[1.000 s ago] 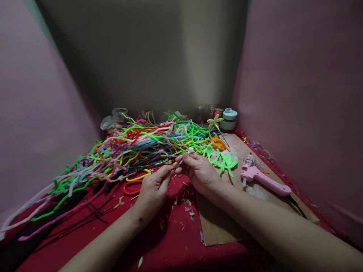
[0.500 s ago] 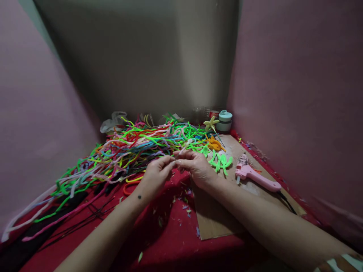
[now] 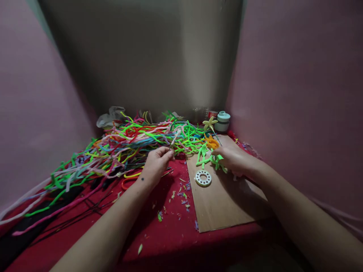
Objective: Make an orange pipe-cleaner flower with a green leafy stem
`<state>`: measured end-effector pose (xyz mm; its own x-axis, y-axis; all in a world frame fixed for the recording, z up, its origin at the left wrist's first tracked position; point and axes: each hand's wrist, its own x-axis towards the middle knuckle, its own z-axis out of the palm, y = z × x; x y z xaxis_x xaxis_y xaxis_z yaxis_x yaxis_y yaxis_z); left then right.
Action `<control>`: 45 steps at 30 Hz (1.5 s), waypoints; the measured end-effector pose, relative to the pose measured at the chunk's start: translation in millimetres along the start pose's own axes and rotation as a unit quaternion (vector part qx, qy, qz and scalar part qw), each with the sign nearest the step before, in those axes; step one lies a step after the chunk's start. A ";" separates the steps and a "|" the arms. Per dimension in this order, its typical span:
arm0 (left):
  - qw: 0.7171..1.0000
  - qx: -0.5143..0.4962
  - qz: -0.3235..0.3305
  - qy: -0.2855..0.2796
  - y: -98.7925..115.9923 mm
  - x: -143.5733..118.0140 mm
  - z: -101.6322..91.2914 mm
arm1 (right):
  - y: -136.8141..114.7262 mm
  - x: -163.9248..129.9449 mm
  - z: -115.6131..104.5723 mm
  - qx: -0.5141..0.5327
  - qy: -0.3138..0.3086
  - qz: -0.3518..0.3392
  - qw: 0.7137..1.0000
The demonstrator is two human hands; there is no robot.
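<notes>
My left hand [image 3: 158,163] is closed, thumb against fingers, on a thin wire stem with a pale pink-white fuzzy tip [image 3: 177,136] that points up and away. My right hand [image 3: 236,160] reaches over the right side of the cardboard. Its thumb is at the bright green pipe-cleaner leaves [image 3: 202,156]; the other fingers are mostly hidden beneath, so I cannot tell if it grips one. An orange pipe-cleaner piece [image 3: 211,142] lies just behind the leaves. A white ring-shaped spool with holes [image 3: 207,183] lies on the cardboard in front of them.
A big heap of coloured pipe cleaners [image 3: 141,136] covers the back and left of the red cloth [image 3: 167,230]. The cardboard sheet [image 3: 221,211] lies at the right. Behind it are a yellow flower [image 3: 210,123] and a lidded jar [image 3: 222,121]. Orange-handled scissors [image 3: 124,184] lie near my left wrist.
My hands have parted. The right has moved right to the green leaves, uncovering the ring-shaped spool and covering the pink glue gun. The left stays near its place with the stem.
</notes>
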<state>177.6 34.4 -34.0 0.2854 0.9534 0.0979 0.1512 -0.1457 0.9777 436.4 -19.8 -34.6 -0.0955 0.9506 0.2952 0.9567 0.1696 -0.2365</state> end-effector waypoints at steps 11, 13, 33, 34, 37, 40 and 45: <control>0.996 0.075 0.042 0.005 -16.3 1.9 -1.1 | -17.8 0.4 17.1 0.025 -0.055 -0.049 0.997; 0.995 0.083 0.050 0.003 -17.9 1.9 0.5 | -17.4 0.9 18.3 0.050 -0.046 -0.047 0.997; 0.992 0.106 0.059 -0.020 -24.2 3.8 2.2 | -9.9 4.1 29.9 -0.009 -0.053 -0.113 0.992; 0.993 0.103 0.056 -0.020 -23.8 3.6 2.1 | -10.2 4.0 30.2 -0.011 -0.047 -0.110 0.993; 0.994 0.093 0.046 -0.017 -22.9 3.3 1.9 | -12.2 3.4 27.8 -0.025 -0.016 -0.111 0.993; 0.996 0.082 0.038 -0.006 -22.0 3.0 1.7 | -15.9 1.6 21.4 -0.055 0.055 -0.105 0.991; 0.997 0.069 0.030 0.008 -18.8 1.1 1.5 | -21.1 -3.2 12.9 -0.039 0.176 -0.083 0.980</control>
<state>176.5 37.8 -52.6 0.2828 0.9457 0.1600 0.2632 -0.2369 0.9352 413.0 -23.1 -42.5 -0.1650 0.7603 0.6283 0.9554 0.2813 -0.0895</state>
